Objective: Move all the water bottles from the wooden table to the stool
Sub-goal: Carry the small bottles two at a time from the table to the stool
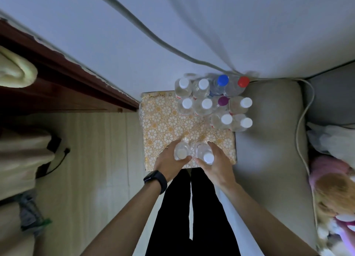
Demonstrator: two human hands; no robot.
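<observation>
Left hand (169, 160) grips a clear plastic water bottle (180, 152). Right hand (217, 165) grips a second clear bottle with a white cap (206, 155). Both are upright, side by side, at the lower edge of the floral-covered square stool (159, 125), frame centre. Cluster of capped bottles (206, 103) stands at its upper right.

A grey couch (269, 130) sat low in the dim room. Behind it rose a pale bluish wall (124, 34), where a grey cable (153, 38) slanted down toward the couch's back corner. Well to its left lay light wood-grain flooring (96, 159) and a dark reddish wooden ledge (67, 73) (a cream cloth (15, 71) bunched against it). A white cord (301, 125) trailed along the couch's right edge.
</observation>
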